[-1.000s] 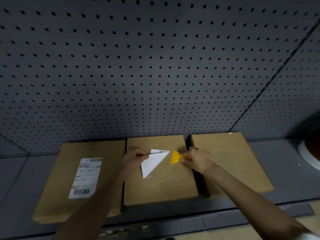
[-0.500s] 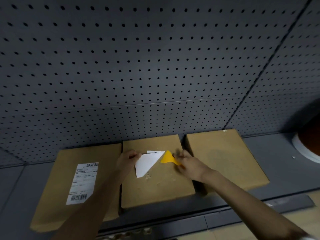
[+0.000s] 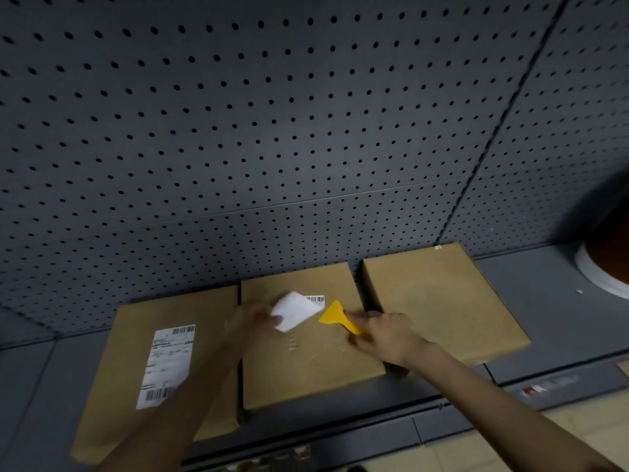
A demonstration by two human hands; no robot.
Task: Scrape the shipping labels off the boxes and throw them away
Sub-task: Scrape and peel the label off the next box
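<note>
I keep the yellow scraper [image 3: 338, 320] low and flat against the middle box [image 3: 306, 369], pushing under the strip of label [image 3: 296, 310] that is stuck at its barcode end, while pulling the loose flap back gently so it won't tear. My left hand [image 3: 252, 320] pinches that flap; my right hand [image 3: 384, 337] grips the scraper handle. The label lies between them.

Retail shelving bay or stockroom.
A dark grey pegboard back panel [image 3: 272, 131] is rising behind a grey metal shelf [image 3: 551, 321], where three flat cardboard boxes [image 3: 439, 298] are lying side by side.
</note>
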